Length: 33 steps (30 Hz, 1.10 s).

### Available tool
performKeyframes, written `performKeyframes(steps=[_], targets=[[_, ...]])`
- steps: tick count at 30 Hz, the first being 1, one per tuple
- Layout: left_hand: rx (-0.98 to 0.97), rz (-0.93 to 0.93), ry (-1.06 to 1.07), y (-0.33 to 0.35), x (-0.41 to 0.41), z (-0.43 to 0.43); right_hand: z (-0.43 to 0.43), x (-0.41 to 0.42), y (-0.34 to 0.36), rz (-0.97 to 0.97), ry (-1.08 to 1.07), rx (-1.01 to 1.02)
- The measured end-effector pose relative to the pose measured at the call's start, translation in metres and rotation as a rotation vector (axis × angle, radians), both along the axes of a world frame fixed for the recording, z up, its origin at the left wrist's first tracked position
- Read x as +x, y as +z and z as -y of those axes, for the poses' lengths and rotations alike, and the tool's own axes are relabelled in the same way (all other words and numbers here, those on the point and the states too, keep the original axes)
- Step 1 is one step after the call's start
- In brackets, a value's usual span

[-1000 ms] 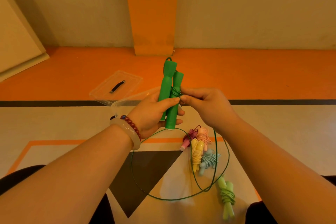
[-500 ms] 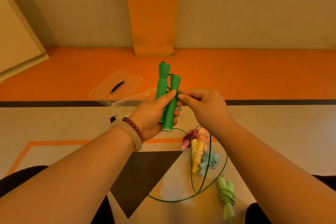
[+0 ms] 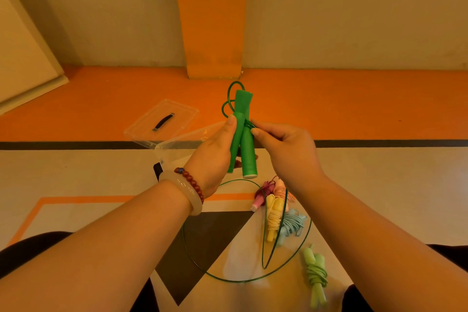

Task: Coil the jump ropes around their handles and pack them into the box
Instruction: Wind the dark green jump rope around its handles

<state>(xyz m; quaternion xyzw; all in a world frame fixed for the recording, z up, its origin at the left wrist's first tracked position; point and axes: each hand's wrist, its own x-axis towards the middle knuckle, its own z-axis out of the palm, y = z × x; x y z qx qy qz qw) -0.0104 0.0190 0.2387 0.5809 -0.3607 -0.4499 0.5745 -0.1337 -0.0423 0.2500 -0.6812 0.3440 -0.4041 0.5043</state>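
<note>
My left hand (image 3: 215,154) grips the two dark green handles (image 3: 244,144) of a jump rope, held upright side by side above the floor. My right hand (image 3: 286,152) pinches the thin green rope (image 3: 249,124) against the handles near their middle. The rope's loose length (image 3: 228,276) lies in a big loop on the floor below, and a small loop sticks up behind the handle tops. The clear plastic box (image 3: 177,144) stands open behind my left hand, partly hidden by it.
The box's clear lid (image 3: 162,123) with a black handle lies on the orange floor behind. Coiled ropes lie to the right: pink (image 3: 262,196), yellow (image 3: 273,215), light blue (image 3: 291,225) and light green (image 3: 316,273). My knees are at the bottom corners.
The green handles have tilted and turned in my left hand. My right hand has carried the rope round them, and the loop on the floor has drawn in narrower.
</note>
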Motion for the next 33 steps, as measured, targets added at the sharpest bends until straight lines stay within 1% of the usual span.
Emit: performKeyframes(steps=[3,5,6,10,14,19,21,25,30,33], targets=[[-0.028,0.069,0.072,0.001,0.000,-0.001,-0.002,0.002,0.000,-0.003,-0.021,0.012],[-0.029,0.131,0.084,0.001,0.002,0.000,-0.004,0.003,0.000,-0.013,-0.014,0.003],[-0.038,0.132,0.080,0.003,0.002,-0.001,-0.006,0.003,0.000,-0.006,-0.007,0.005],[-0.074,0.115,0.127,0.003,-0.003,0.000,-0.013,0.004,-0.002,0.093,0.013,0.068],[-0.101,-0.034,0.125,0.005,-0.009,0.001,-0.015,0.006,-0.006,0.076,-0.043,0.048],[-0.119,-0.115,0.177,-0.003,-0.014,0.004,-0.022,0.010,-0.008,0.102,-0.117,0.041],[-0.122,-0.113,0.186,-0.007,-0.014,0.005,-0.024,0.012,-0.008,0.099,-0.152,0.024],[-0.149,-0.043,0.222,-0.009,-0.017,0.005,-0.023,0.014,-0.008,0.098,-0.190,0.036],[-0.179,0.049,0.214,-0.003,-0.024,0.002,-0.026,0.016,-0.010,0.148,-0.181,0.081],[-0.153,-0.041,0.219,-0.001,-0.025,0.004,-0.026,0.016,-0.012,0.170,-0.168,0.100]])
